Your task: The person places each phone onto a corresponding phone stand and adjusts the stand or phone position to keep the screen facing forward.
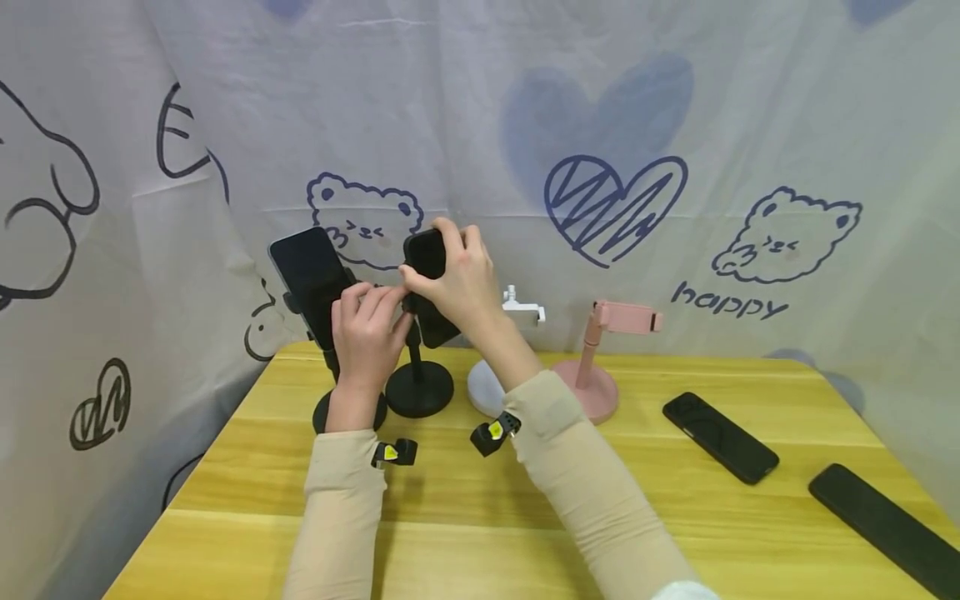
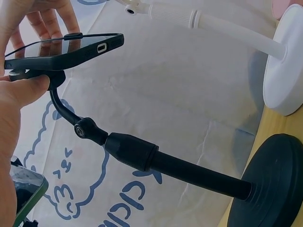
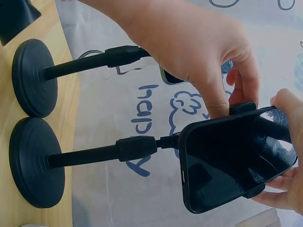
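Note:
A black smartphone (image 3: 227, 161) sits tilted in the clamp (image 3: 254, 190) of a black phone stand (image 1: 417, 387). My right hand (image 1: 467, 279) holds this phone near its upper end, with fingers and thumb around its edges. My left hand (image 1: 367, 337) pinches the side of the clamp, thumb (image 2: 35, 90) pressed against it just under the phone. Left of it, a second phone (image 1: 306, 275) is mounted on another black stand (image 3: 34, 78), partly hidden behind my left hand.
Right of the black stands are a white phone stand (image 1: 487, 389), partly behind my right arm, and a pink phone stand (image 1: 588, 392) with its clamp bare. Two dark phones, one (image 1: 720, 437) and another (image 1: 885, 525), lie on the table's right side. A printed curtain (image 1: 480, 125) hangs behind.

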### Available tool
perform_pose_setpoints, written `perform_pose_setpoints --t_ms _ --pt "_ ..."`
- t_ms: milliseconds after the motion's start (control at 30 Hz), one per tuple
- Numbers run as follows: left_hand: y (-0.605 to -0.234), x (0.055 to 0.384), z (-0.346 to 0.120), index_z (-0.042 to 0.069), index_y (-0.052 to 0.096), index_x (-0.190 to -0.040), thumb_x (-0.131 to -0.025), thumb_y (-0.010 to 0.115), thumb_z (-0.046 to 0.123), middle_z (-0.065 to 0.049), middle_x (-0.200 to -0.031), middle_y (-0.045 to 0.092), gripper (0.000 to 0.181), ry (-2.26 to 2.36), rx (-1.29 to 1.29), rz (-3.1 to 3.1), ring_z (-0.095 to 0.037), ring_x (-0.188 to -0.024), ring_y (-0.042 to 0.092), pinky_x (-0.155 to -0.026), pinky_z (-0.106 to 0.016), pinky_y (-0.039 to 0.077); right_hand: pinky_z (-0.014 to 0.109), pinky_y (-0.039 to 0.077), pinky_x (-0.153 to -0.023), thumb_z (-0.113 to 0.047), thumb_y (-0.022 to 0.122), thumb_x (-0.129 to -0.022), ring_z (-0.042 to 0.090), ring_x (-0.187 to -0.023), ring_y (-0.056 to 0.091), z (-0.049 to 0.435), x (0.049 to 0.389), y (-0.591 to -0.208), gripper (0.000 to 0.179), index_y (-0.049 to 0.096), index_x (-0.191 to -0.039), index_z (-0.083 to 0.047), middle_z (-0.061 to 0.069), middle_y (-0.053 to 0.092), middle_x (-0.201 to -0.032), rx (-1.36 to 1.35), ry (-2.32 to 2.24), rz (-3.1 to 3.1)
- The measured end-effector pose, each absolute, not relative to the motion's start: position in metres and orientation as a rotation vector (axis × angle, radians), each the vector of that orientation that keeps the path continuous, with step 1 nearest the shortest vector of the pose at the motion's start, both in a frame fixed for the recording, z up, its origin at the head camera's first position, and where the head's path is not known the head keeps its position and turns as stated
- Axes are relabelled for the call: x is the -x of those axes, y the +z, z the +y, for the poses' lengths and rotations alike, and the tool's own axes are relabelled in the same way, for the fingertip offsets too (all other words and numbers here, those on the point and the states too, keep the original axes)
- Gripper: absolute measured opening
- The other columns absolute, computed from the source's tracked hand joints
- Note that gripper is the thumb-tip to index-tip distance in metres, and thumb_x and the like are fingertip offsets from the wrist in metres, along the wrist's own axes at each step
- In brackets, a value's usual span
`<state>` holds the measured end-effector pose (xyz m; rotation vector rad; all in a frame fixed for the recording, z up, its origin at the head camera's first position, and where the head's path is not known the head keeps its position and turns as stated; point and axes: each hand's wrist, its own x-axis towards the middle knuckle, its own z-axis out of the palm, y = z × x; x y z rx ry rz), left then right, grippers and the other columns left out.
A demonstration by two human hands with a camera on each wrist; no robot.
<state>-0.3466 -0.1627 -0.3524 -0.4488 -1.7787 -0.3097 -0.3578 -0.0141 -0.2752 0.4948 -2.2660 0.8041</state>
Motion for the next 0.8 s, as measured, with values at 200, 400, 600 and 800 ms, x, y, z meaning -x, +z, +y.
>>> perform_pose_setpoints --t_ms 200,400,600,800 --pt "-0.3528 0.3460 -0.1625 0.005 0.073 -0.101 -0.085 0.074 0.015 -0.011 -0.092 0.071 0.018 -0.324 0.446 -1.768 -0.031 -0.094 0.053 -0.074 -0.044 0.042 0.040 0.055 -0.079 -0.046 0.073 -0.081 0.028 -0.092 0.058 -0.0154 0.3580 -0.2754 0.067 0.049 -0.134 -0.014 0.016 0.053 -0.114 -0.494 0.787 -2.263" --pt "-0.3535 0.3462 -0.1628 0.007 0.073 -0.105 -0.085 0.074 0.015 -0.011 -0.094 0.071 0.021 -0.328 0.458 -1.771 -0.031 -0.094 0.052 -0.075 -0.044 0.042 0.040 0.055 -0.079 -0.045 0.073 -0.081 0.029 -0.092 0.058 -0.0153 0.3565 -0.2744 0.067 0.050 -0.134 -0.012 0.017 0.053 -0.113 -0.500 0.806 -2.262" --pt "-0.3538 0.3468 -0.1623 0.007 0.073 -0.106 -0.084 0.075 0.015 -0.010 -0.094 0.072 0.023 -0.329 0.462 -1.758 -0.031 -0.093 0.052 -0.074 -0.043 0.041 0.040 0.054 -0.080 -0.043 0.074 -0.081 0.029 -0.092 0.059 -0.0142 0.3574 -0.2739 0.067 0.049 -0.135 -0.012 0.017 0.053 -0.114 -0.503 0.820 -2.270" --pt "-0.3541 0.3483 -0.1612 0.008 0.073 -0.105 -0.085 0.075 0.016 -0.010 -0.093 0.072 0.022 -0.329 0.463 -1.748 -0.030 -0.093 0.052 -0.074 -0.043 0.041 0.041 0.054 -0.080 -0.042 0.074 -0.081 0.030 -0.093 0.058 -0.0129 0.3589 -0.2726 0.067 0.049 -0.135 -0.013 0.017 0.052 -0.116 -0.503 0.839 -2.280"
